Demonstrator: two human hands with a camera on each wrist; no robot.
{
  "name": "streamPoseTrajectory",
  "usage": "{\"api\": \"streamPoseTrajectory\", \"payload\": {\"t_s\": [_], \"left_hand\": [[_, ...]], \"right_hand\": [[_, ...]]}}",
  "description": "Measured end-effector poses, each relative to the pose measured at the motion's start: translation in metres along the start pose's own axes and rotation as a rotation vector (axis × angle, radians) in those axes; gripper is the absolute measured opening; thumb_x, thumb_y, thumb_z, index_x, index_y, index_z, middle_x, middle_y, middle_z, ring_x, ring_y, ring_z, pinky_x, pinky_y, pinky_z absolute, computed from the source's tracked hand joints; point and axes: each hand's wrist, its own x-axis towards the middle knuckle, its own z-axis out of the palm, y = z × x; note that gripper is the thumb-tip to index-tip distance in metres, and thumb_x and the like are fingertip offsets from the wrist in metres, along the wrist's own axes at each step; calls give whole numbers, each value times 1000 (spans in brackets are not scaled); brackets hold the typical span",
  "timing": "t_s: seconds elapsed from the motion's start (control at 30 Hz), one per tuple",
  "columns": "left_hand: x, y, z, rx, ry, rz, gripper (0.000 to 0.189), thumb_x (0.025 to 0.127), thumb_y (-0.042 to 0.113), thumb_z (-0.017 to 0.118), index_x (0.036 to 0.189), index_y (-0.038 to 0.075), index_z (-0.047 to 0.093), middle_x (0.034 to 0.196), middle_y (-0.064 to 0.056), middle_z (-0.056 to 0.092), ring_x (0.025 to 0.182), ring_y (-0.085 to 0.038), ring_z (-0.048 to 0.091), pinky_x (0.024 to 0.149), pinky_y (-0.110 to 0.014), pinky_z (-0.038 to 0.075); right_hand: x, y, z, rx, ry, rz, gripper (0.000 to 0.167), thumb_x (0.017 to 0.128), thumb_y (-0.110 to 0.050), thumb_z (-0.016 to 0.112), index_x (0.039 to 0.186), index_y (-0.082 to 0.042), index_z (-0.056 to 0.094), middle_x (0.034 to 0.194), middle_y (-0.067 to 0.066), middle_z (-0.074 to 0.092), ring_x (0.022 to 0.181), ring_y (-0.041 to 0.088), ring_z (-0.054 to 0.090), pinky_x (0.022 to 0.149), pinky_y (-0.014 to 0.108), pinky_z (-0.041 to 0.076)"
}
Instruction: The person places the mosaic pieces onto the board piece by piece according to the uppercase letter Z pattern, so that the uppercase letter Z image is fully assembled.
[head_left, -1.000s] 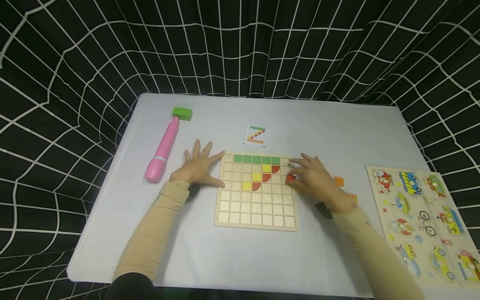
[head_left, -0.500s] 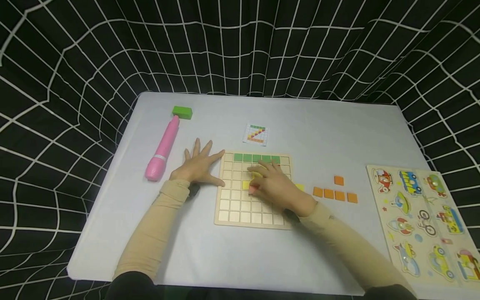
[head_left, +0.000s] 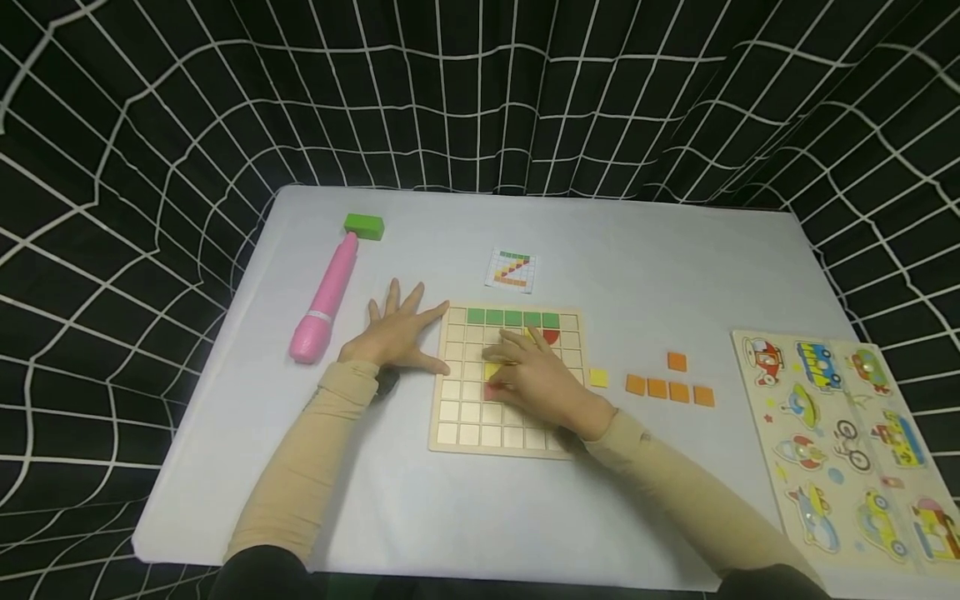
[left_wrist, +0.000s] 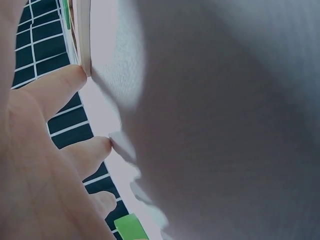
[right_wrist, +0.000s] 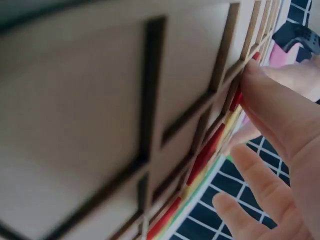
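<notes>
A wooden grid board (head_left: 465,412) lies mid-table, with green square tiles (head_left: 513,317) along its top row. Yellow squares and red quarter-round tiles run diagonally below, partly covered by my right hand (head_left: 536,379). That hand pinches a red quarter-round tile (head_left: 491,392) over the cell under the lowest yellow square (head_left: 491,370). In the right wrist view, the thumb (right_wrist: 265,95) lies against red at the grid. My left hand (head_left: 393,333) is spread flat at the board's left side, its thumb and index fingertips touching the edge. The left wrist view shows the index finger (left_wrist: 62,85) at the board's corner.
Right of the board lie a yellow tile (head_left: 598,377) and several orange squares (head_left: 657,388). A pattern card (head_left: 512,270) sits behind it. A pink stick-shaped object (head_left: 330,300) and green block (head_left: 364,226) are at left, a picture puzzle board (head_left: 847,450) at right.
My right hand has carried the red tile from the board's right edge leftward across the grid to below the lowest yellow square. The left hand has stayed in place.
</notes>
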Motion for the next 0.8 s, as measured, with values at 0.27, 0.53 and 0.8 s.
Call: {"api": "streamPoseTrajectory", "payload": {"t_s": [0.27, 0.53, 0.8], "left_hand": [[0, 0, 1, 3, 4, 1, 112, 74, 64, 83, 165, 28, 27, 175, -19, -4, 156, -53, -21, 118, -83, -3], [1, -1, 1, -7, 18, 3, 113, 74, 63, 84, 165, 28, 27, 176, -19, -3, 156, -53, -22, 119, -83, -4], [-1, 2, 0, -11, 11, 1, 113, 74, 63, 85, 164, 28, 27, 175, -19, -3, 156, -53, -22, 119, -82, -4]], "right_hand": [[-9, 14, -17, 66, -4, 72, 15, 90, -32, 79, 96, -19, 83, 141, 10, 67, 145, 45, 48, 120, 77, 25], [-44, 57, -45, 82, -23, 322, 31, 89, -25, 80, 116, -10, 78, 146, 17, 62, 149, 51, 39, 122, 78, 15], [-88, 95, -51, 30, -70, 474, 37, 89, -27, 80, 119, -5, 76, 146, 22, 60, 146, 56, 39, 116, 83, 21]]}}
